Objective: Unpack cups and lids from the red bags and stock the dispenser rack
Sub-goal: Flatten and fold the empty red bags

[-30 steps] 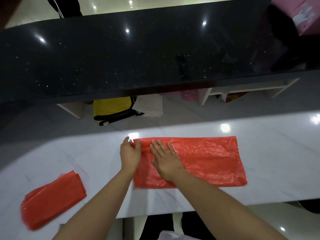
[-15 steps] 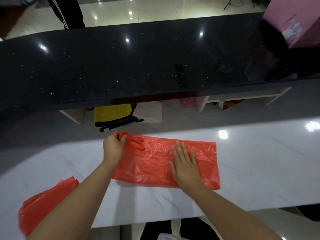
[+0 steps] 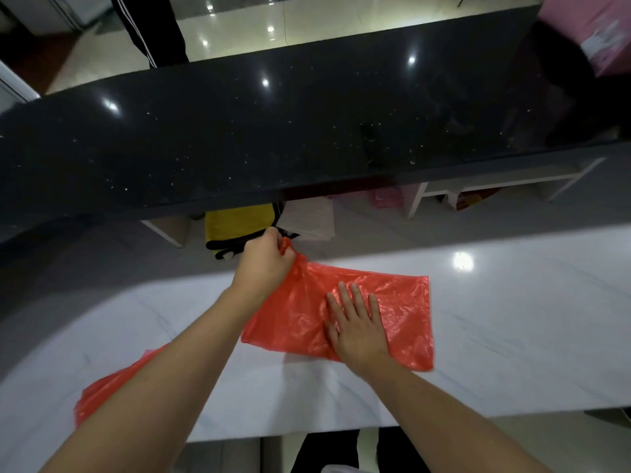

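Observation:
An empty red plastic bag (image 3: pixel 399 312) lies flattened on the white marble counter (image 3: pixel 512 319). My left hand (image 3: pixel 266 262) is closed on the bag's handle end and lifts it off the counter at the bag's far left corner. My right hand (image 3: pixel 356 324) lies flat, palm down with fingers apart, pressing the middle of the bag. A second red bag (image 3: pixel 112 387), folded, lies at the near left, partly hidden under my left forearm. No cups, lids or dispenser rack are in view.
A raised black speckled counter top (image 3: pixel 307 124) runs across beyond the white one. Under it are a yellow-and-black bag (image 3: pixel 235 223), a pale cloth (image 3: pixel 307 218) and white shelf frames (image 3: pixel 495 186). A person's dark-trousered legs (image 3: pixel 150 29) stand beyond the counter. A pink box (image 3: pixel 594 29) sits far right.
My left hand has gathered the bag's handle end and raised it away from me. My right hand slid right along the bag, which now lies folded shorter.

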Tool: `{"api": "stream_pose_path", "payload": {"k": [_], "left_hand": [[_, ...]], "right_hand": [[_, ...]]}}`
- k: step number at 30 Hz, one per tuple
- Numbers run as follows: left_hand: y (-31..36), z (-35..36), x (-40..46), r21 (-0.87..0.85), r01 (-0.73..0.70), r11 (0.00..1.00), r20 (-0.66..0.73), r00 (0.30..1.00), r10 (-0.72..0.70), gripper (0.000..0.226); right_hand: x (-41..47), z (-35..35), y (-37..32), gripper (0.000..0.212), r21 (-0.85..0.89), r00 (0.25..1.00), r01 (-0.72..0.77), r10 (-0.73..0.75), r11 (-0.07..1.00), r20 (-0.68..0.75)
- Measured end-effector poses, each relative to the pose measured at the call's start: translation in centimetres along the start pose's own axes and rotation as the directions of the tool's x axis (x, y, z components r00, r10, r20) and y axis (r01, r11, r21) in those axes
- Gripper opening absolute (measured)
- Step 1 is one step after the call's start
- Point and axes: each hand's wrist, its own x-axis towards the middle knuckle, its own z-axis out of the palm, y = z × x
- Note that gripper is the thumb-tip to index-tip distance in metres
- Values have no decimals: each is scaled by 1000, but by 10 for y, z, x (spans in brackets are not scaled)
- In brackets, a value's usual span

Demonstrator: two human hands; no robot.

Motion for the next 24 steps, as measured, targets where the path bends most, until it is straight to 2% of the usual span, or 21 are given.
{"api": "stream_pose_path", "payload": {"k": [5, 7, 11, 15, 18, 22, 24], "left_hand": [[48, 6, -3, -58, 0, 998, 161, 987, 9, 13], [64, 11, -5, -16, 8, 1000, 200, 980, -5, 10], [89, 26, -10, 89, -12, 996, 212, 977, -8, 24], [110, 45, -17, 97, -49, 994, 205, 978, 28, 24], [127, 66, -24, 111, -95, 989, 201, 977, 71, 24], [145, 104, -38, 179, -129, 975, 262, 962, 80, 43], [148, 126, -48, 199, -159, 967, 300, 949, 94, 45]], "right_hand": [[-2, -12, 7, 61, 60, 995, 96, -94, 994, -27], [-7, -18, 17, 60, 81, 994, 86, -80, 993, -71], [-32, -32, 59, 57, 65, 980, -135, 142, 989, -137], [-61, -35, 100, 57, 88, 955, -281, 287, 956, -72], [-72, -35, 113, 57, 144, 970, -235, 241, 961, -26], [-78, -46, 126, 54, 301, 986, -143, 164, 943, -44], [-81, -51, 134, 53, 390, 992, -85, 112, 917, -48]]}}
